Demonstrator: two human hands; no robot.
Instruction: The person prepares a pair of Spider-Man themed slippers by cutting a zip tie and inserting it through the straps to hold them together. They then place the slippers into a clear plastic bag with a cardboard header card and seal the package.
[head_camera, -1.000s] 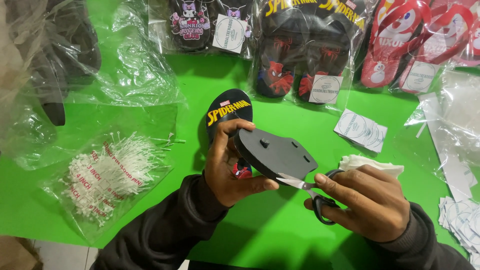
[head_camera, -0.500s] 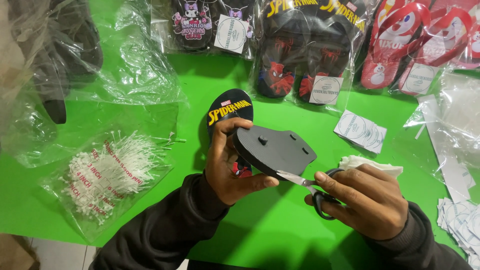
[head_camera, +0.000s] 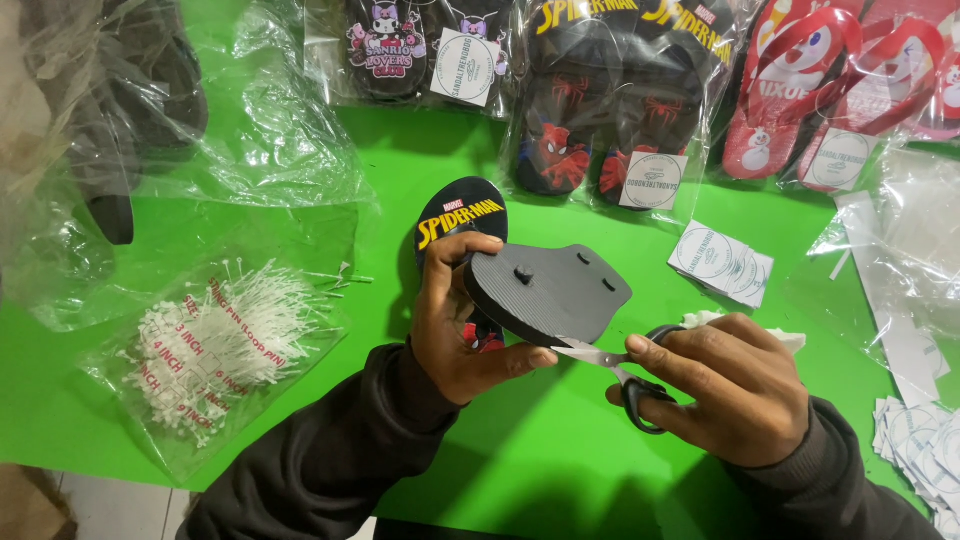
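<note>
My left hand (head_camera: 455, 320) grips a black flip-flop (head_camera: 545, 290) turned sole-up, with a strap plug sticking out of the sole. A second black flip-flop (head_camera: 460, 212) with a yellow printed heel lies under it on the green table (head_camera: 500, 470). My right hand (head_camera: 735, 385) holds small black-handled scissors (head_camera: 610, 365). The blades point left and touch the near edge of the upturned sole.
A clear bag of white plastic loop pins (head_camera: 215, 345) lies at the left. Bagged character sandals (head_camera: 600, 100) line the far edge, with red ones (head_camera: 830, 90) at the right. Round paper labels (head_camera: 720, 262) and empty plastic bags (head_camera: 905, 250) sit at the right.
The scissors' tips have stayed at the sole's near edge. The flip-flop has tilted slightly in my left hand. Nothing else has moved.
</note>
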